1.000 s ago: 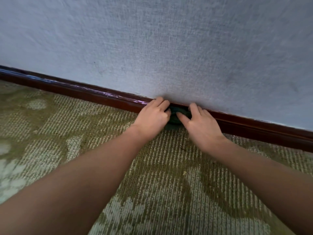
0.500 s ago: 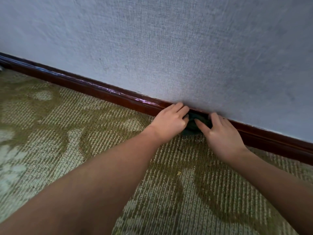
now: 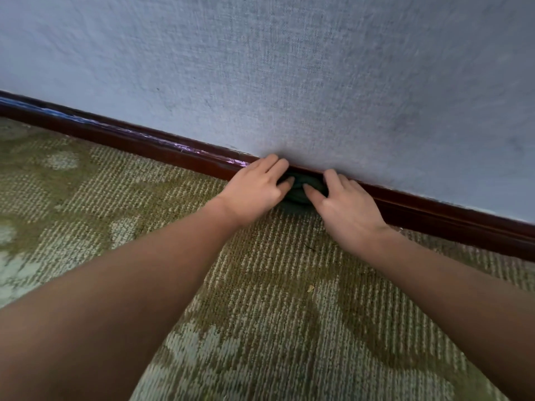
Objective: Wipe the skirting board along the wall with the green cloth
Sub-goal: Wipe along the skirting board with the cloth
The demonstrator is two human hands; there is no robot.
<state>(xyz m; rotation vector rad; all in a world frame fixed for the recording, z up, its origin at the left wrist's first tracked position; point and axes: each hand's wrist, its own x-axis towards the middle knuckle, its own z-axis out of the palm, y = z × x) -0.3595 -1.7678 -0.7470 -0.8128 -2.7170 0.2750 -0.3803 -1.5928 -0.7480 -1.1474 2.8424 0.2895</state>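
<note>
Floor: carpet (image 3: 260, 308), olive w/ pale ribbed pattern, meets skirting (image 3: 144, 146) along far edge. On it: dark green cloth (image 3: 298, 195), bunched, at far edge, touching skirting. Pale fleck (image 3: 310, 288) nr centre; short dark thread (image 3: 309, 246) betw. fleck & cloth.

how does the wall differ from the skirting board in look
The wall is pale blue-grey and matte with a woven texture; the skirting board is dark red-brown and glossy. The wall is a broad surface; the skirting board is a narrow strip at its foot. Both run straight along the carpet edge.
</note>
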